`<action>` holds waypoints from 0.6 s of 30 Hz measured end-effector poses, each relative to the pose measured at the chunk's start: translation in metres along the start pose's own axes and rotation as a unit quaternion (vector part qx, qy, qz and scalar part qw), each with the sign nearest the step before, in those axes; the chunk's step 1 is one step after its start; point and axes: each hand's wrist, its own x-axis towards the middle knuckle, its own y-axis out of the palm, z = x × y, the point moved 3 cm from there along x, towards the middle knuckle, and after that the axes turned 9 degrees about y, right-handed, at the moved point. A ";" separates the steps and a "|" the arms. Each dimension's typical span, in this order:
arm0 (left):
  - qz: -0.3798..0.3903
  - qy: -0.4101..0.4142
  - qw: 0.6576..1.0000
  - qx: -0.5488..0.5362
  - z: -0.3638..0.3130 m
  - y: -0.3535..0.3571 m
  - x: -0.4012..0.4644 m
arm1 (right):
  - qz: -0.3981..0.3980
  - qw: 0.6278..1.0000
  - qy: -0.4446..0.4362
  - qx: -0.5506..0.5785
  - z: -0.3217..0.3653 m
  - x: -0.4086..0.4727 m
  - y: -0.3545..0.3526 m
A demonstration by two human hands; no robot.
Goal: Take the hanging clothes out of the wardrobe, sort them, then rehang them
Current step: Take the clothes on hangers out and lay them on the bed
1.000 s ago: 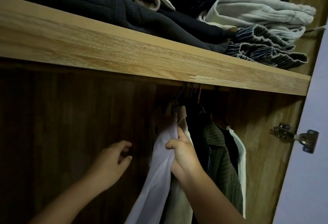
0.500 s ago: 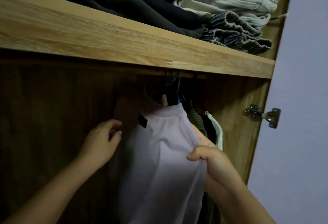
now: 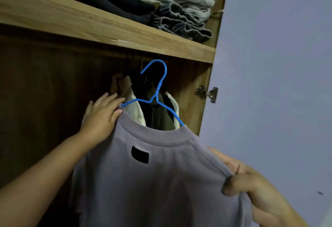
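Note:
A pale lilac T-shirt (image 3: 161, 181) with a black neck label hangs on a blue wire hanger (image 3: 158, 90), whose hook is off the rail and in front of the wardrobe opening. My left hand (image 3: 102, 117) grips the shirt's left shoulder at the hanger's end. My right hand (image 3: 249, 187) pinches the right shoulder seam between thumb and fingers. Behind the shirt, several garments (image 3: 158, 117) in cream, green and dark cloth still hang inside the wardrobe.
A wooden shelf (image 3: 107, 29) crosses above the hanging space, stacked with folded clothes (image 3: 172, 5). The open wardrobe door (image 3: 278, 83) stands at the right, with a metal hinge (image 3: 206, 93) on the side wall. The wardrobe's left part is dark.
The lilac T-shirt came off the rail and toward me, its blue hanger now in full view. My left hand moved right onto its shoulder; my right hand slid down the other shoulder.

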 end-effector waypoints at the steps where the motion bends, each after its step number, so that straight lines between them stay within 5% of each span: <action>1: 0.012 0.022 1.000 -0.011 -0.014 0.000 -0.004 | -0.003 1.000 0.004 -0.009 -0.001 -0.018 0.000; 4: 0.018 0.077 0.994 -0.072 -0.061 -0.005 -0.023 | -0.029 0.998 0.008 -0.059 -0.004 -0.078 0.004; 10: -0.022 0.118 0.987 -0.107 -0.164 0.000 -0.077 | -0.308 0.911 0.045 -0.269 0.008 -0.208 0.028; 12: -0.018 0.139 0.983 -0.118 -0.202 0.002 -0.094 | -0.387 0.853 0.064 -0.344 0.009 -0.243 0.038; 18: 0.004 0.198 0.968 -0.154 -0.309 0.022 -0.135 | -0.628 0.591 0.066 -0.502 -0.018 -0.347 0.041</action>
